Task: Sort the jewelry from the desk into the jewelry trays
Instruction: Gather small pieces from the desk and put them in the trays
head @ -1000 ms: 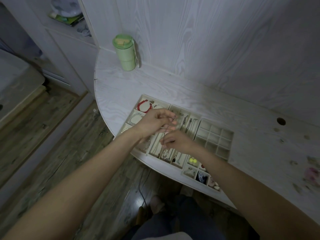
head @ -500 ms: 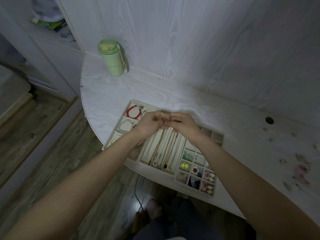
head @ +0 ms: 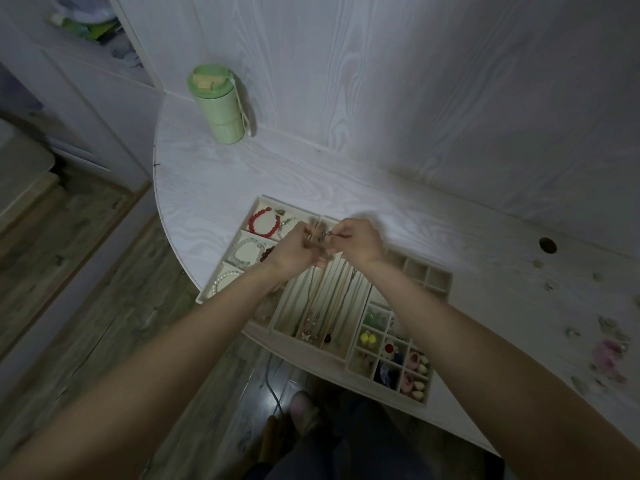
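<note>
Three beige jewelry trays sit side by side at the desk's front edge. The left tray [head: 258, 202] holds a red bead bracelet [head: 263, 222] and pale bracelets. The middle tray [head: 281, 313] has long slots with several necklaces. The right tray [head: 441, 277] is a grid of small cells with earrings and colourful pieces. Above the far end of the middle tray, my left hand [head: 294, 251] and my right hand [head: 356, 242] meet, both pinching the top end of a thin necklace [head: 323, 237]. Its chain hangs down into the slots.
A green tumbler [head: 218, 105] stands at the back left of the white desk [head: 207, 188]. A cable hole [head: 547, 244] and scattered small jewelry, including a pink piece [head: 607, 353], lie at the right. The desk's curved edge drops to a wood floor on the left.
My right hand rose from the near end of the middle tray to meet my left hand at the necklace's top end. The view shifted to the right and slightly down.
</note>
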The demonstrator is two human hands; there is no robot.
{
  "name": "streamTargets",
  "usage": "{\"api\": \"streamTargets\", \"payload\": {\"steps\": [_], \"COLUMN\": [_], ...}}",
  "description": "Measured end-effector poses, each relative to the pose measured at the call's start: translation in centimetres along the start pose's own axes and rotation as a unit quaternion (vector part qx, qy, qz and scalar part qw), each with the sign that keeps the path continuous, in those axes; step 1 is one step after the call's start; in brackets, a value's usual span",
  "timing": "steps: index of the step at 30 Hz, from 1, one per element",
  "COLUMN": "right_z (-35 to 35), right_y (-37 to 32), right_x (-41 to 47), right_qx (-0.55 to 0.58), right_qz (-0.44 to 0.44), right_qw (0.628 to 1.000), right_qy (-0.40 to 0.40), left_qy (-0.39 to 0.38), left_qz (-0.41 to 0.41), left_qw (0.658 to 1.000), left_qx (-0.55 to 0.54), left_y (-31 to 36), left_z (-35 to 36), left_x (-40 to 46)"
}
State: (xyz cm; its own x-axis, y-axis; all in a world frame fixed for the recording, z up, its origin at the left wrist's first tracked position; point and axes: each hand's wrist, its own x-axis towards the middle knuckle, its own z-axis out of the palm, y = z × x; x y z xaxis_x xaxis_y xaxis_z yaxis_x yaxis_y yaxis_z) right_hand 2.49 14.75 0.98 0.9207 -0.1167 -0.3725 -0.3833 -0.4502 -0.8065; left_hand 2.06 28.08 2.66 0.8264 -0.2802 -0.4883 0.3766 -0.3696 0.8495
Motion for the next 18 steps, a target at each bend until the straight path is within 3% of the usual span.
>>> {"api": "streamTargets", "payload": {"steps": [10, 18], "right_z": [0.5, 1.2], "right_y": [1.3, 0.8], "right_x": [2.9, 3.2], "right_qx": [-0.178, -0.349], "right_qz": [-0.067, -0.131], "right_qw": [0.982, 0.928], "right_qy": [-0.019, 0.004], "left_qy": [0.013, 0.017], "left_qz": [0.002, 0.01], "left_qw": [0.996, 0.998], "left_qx": [0.086, 0.066], "left_y": [-2.2, -2.8], "left_z": [0.6, 0.4], "left_x": [2.1, 2.3]}}
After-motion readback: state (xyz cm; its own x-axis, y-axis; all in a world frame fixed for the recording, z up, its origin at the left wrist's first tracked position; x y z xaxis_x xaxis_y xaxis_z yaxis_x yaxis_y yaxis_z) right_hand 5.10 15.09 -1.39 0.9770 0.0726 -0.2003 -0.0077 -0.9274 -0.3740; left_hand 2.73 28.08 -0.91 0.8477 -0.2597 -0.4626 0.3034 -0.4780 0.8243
